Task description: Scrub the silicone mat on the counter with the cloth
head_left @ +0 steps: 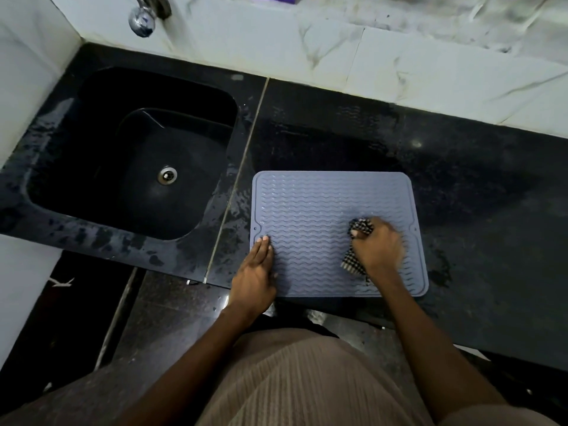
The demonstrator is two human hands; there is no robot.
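Observation:
A grey-blue silicone mat with wavy ridges lies flat on the black counter, its near edge at the counter's front. My left hand presses flat on the mat's near left corner, fingers straight. My right hand grips a bunched black-and-white checked cloth and holds it against the right half of the mat. The hand is blurred. One end of the cloth sticks out under my wrist.
A black sink with a metal drain lies to the left of the mat. A chrome tap juts from the white marble wall. Water patches wet the counter around the mat.

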